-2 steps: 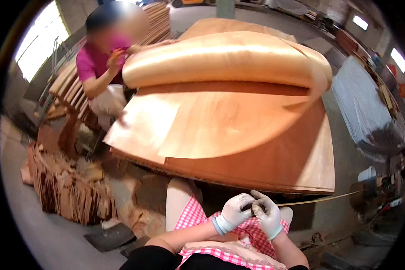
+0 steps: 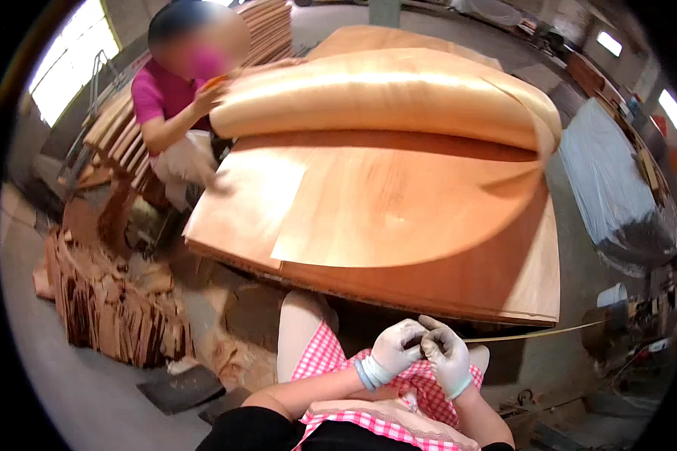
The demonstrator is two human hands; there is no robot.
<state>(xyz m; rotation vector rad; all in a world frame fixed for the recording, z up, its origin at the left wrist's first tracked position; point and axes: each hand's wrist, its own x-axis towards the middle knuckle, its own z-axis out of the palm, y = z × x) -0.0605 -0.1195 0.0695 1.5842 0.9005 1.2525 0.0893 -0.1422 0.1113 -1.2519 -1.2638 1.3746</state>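
Both my hands, in white gloves with dark-stained fingers, meet over my lap just short of the table edge. The fingers of my left hand are curled and pinched close against my other hand; what they hold is hidden. My right hand is closed too, its fingertips bent inward. A thin tan strip runs from beside my right hand to a machine on the right. Ahead lies a stack of wood veneer sheets, topped by a loose sheet with a curved edge and a large veneer roll.
A co-worker in a magenta shirt crouches at the stack's left end. Torn veneer pieces are piled at the left. Plastic-covered goods stand at the right, above a small machine and white bucket.
The co-worker's raised hand, holding something orange, has moved slightly right toward the roll's end, and the lower hand shifts over the sheet's corner. My own hands stay nearly still.
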